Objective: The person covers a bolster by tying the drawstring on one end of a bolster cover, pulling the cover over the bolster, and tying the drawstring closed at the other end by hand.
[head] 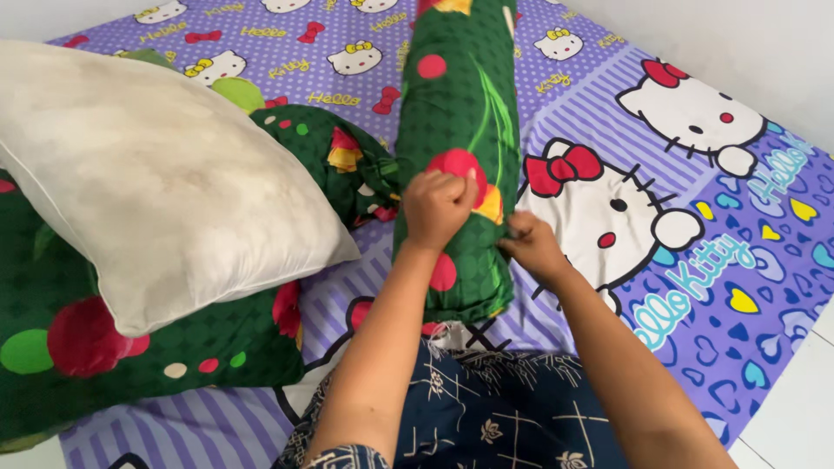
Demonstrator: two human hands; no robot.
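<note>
A long bolster [460, 113] in a green cover with red and yellow spots lies lengthwise down the middle of the bed. My left hand [439, 208] is closed into a fist on the cover's fabric near the bolster's near end. My right hand [532, 245] pinches the same green cover at the bolster's right edge. Both forearms reach in from the bottom of the view.
A bare white pillow [156, 182] rests on a green-covered pillow [130, 347] at the left. Another green pillow [334, 156] lies behind it. The purple cartoon-cat bedsheet [695, 260] covers the mattress; white floor shows at the bottom right. My dark patterned garment [495, 417] is in the foreground.
</note>
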